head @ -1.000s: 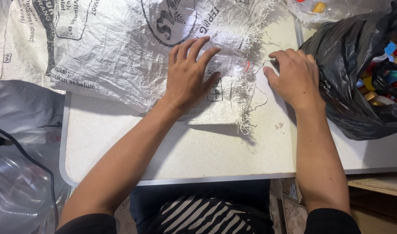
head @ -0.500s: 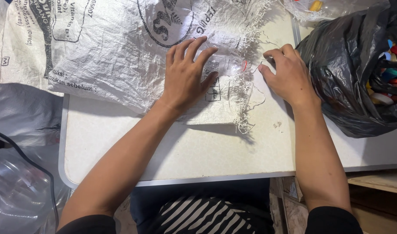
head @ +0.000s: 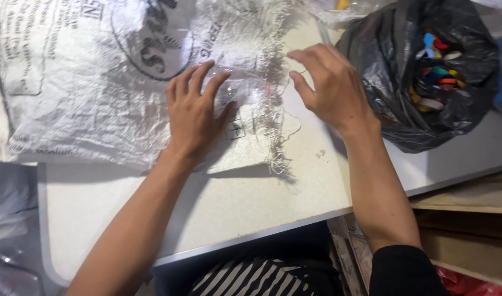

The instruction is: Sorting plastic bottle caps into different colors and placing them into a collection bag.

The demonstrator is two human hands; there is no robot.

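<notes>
A white woven sack (head: 81, 93) with dark print lies across the pale table (head: 251, 197); its right edge is frayed into loose threads. My left hand (head: 196, 112) rests flat on the sack, fingers spread, pressing on something clear with a small red bit (head: 251, 90) near the frayed edge. My right hand (head: 327, 87) hovers just right of that edge, fingers curled and slightly apart, with nothing held that I can see.
A black plastic bag (head: 426, 93) holding several coloured bottle caps sits at the right on the table. Grey and clear plastic bags (head: 10, 219) lie at the left below the table. Wooden boards (head: 470, 219) run along the lower right.
My right hand has lifted off the sack's edge and opened a little. The view has tilted; my left hand stays pressed on the sack.
</notes>
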